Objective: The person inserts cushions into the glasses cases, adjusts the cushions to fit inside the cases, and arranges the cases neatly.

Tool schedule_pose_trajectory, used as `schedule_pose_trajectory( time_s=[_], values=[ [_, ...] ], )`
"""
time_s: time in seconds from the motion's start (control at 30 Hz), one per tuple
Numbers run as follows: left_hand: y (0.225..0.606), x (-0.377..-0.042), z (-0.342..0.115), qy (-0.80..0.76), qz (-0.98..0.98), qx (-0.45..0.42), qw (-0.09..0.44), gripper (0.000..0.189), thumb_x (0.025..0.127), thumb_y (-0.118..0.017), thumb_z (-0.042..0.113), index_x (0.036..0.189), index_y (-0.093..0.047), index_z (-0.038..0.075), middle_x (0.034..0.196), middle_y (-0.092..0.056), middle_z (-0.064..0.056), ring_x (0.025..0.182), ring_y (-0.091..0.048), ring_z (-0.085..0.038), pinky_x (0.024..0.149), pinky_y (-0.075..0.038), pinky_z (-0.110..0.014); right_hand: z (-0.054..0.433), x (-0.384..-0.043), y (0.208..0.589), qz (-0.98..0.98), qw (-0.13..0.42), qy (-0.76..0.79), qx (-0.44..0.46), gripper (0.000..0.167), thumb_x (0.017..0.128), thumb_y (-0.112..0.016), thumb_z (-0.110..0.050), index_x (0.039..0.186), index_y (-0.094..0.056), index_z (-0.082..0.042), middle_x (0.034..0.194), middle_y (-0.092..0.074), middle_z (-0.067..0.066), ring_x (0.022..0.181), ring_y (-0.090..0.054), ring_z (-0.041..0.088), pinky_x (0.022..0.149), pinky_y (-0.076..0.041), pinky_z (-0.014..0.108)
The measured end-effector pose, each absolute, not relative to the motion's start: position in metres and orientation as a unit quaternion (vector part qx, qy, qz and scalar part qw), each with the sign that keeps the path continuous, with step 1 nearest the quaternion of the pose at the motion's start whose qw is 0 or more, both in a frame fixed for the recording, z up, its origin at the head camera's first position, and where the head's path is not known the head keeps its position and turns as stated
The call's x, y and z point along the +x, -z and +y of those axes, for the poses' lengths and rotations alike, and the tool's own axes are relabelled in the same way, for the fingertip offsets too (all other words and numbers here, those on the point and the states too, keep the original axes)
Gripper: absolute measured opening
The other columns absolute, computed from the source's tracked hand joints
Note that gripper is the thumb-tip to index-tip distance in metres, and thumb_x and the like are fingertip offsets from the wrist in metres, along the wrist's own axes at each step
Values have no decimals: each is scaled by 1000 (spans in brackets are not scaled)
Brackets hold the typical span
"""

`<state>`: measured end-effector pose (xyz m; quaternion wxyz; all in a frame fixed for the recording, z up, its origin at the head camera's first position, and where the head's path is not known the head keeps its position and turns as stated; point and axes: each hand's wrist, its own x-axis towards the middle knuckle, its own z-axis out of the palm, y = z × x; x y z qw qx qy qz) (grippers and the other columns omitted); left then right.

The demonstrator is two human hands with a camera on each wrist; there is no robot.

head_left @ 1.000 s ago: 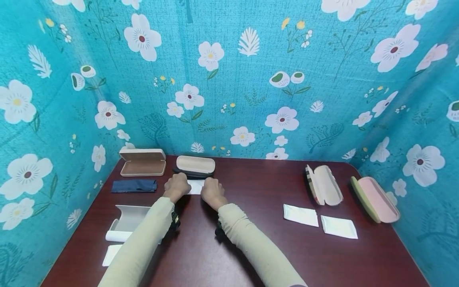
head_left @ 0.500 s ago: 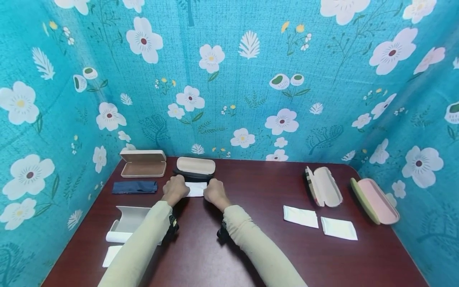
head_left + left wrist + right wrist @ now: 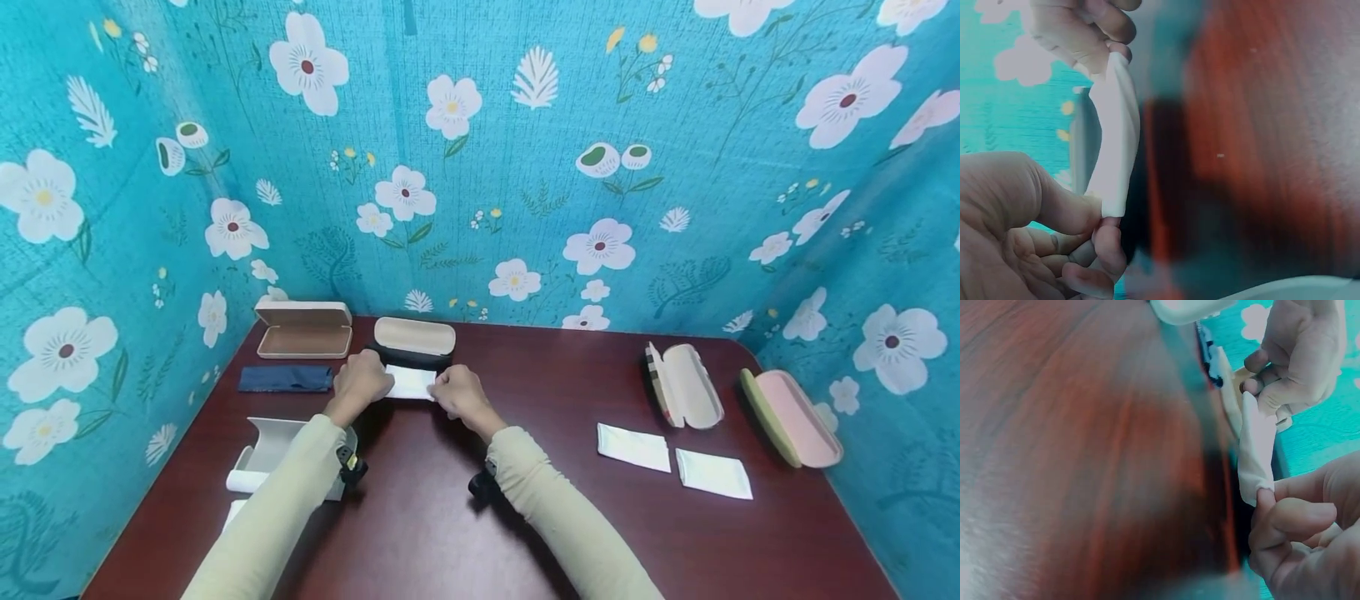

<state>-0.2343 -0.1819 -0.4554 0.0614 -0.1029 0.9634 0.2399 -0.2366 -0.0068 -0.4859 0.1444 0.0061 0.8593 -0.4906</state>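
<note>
1. since half a second earlier, the gap between the left hand [image 3: 363,379] and the right hand [image 3: 459,392] had widened slightly, and a little more of the white cloth [image 3: 410,382] showed between them
2. the cloth was stretched just in front of the dark case [image 3: 415,336] with its cream lining; whether the two touched could not be told
3. the left fingers [image 3: 1110,247] were closed in a pinch on one end of the cloth, thumb against finger, the others curled
4. the right fingers [image 3: 1266,503] pinched the other end just as tightly
5. on the counter [image 3: 525,525], the blue cloth [image 3: 285,378], the brown-lined case [image 3: 304,342], the plaid-edged case [image 3: 690,387] and the pink-lined case [image 3: 798,421] lay as they had earlier
6. the yellow mark [image 3: 352,459] on the black left wrist device [image 3: 354,473] was too small to read
</note>
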Motion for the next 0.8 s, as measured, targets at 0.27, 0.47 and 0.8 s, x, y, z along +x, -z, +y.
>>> schedule_pose_trajectory(
  time_s=[0.27,0.47,0.8],
  values=[
    [431,-243,-191,-255,964,-70,24,41,91,-59,12,54,-43,13,51,-34,1,50,-36,-18,48,-29,-30,-7,-255,454,859,124,497,3,22,96,-69,-15,76,-60,-11,65,-51,-2,46,-46,10,42,-41,23],
    [426,-260,-194,-265,963,-37,-15,43,93,-57,13,53,-42,12,51,-33,3,53,-36,-18,52,-31,-32,-7,-277,445,861,107,497,-8,42,97,-67,-17,62,-45,-16,56,-38,-4,47,-40,10,44,-37,24],
    [429,-283,-200,-262,964,-50,-3,43,98,-55,16,57,-44,11,52,-35,1,52,-40,-19,52,-34,-33,-12,-296,449,863,110,493,-14,39,97,-66,-18,60,-59,-9,50,-44,-5,42,-40,9,42,-35,25]
  ],
)
